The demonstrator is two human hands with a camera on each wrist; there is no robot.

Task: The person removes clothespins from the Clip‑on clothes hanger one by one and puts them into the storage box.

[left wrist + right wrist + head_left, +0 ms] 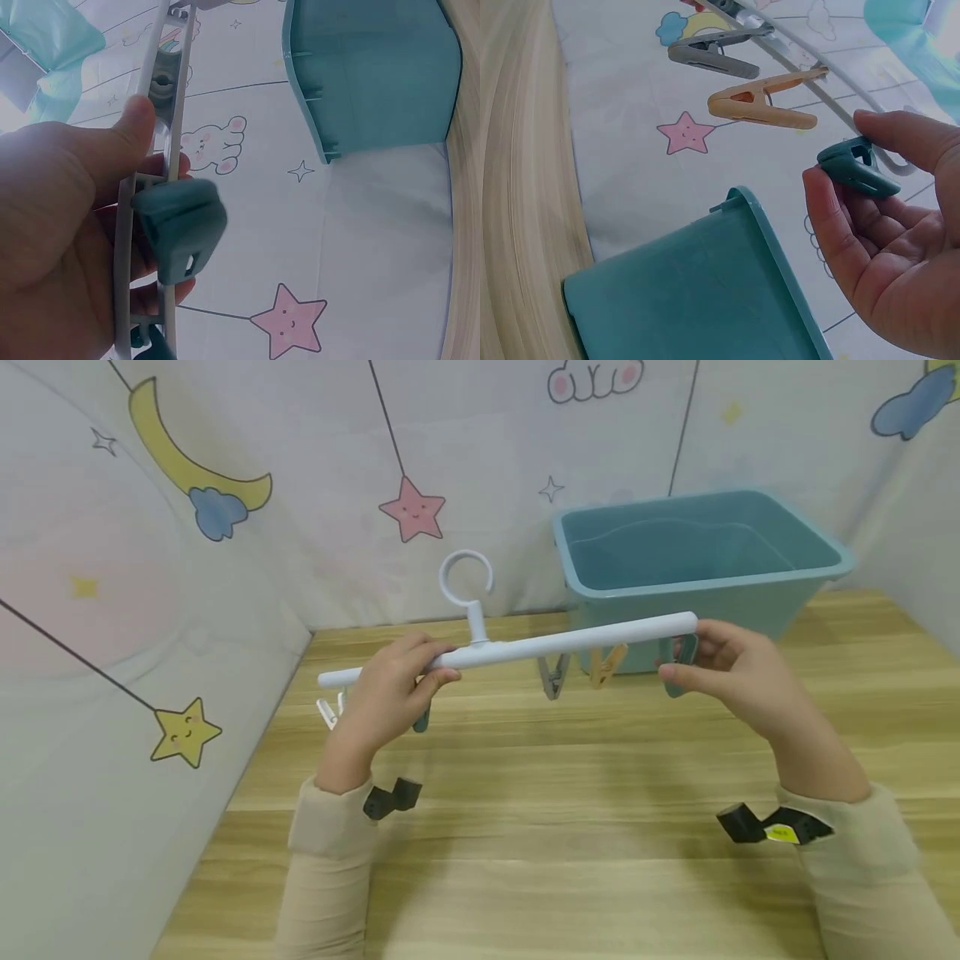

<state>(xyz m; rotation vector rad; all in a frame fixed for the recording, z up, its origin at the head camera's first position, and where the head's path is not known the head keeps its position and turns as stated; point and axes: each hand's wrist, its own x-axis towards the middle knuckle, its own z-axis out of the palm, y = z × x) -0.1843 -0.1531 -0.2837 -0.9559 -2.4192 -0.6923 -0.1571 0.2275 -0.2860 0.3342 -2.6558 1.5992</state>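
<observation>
A white clip hanger (577,639) is held up above the table, its hook (467,578) pointing upward. My left hand (386,697) grips the bar just left of the hook. At the bar's right end, my right hand (742,672) pinches a dark green clothespin (855,169) between thumb and fingers. A grey clothespin (712,58) and an orange clothespin (761,101) hang from the bar between the hands. Near the left hand, another dark green clothespin (184,225) hangs, and a white clothespin (327,713) hangs at the left end, partly hidden by the hand.
Behind the hanger, at the back right of the wooden table (525,860), stands a teal plastic bin (712,584). A white cloth backdrop (315,427) printed with stars and a moon rises along the table's back and left sides.
</observation>
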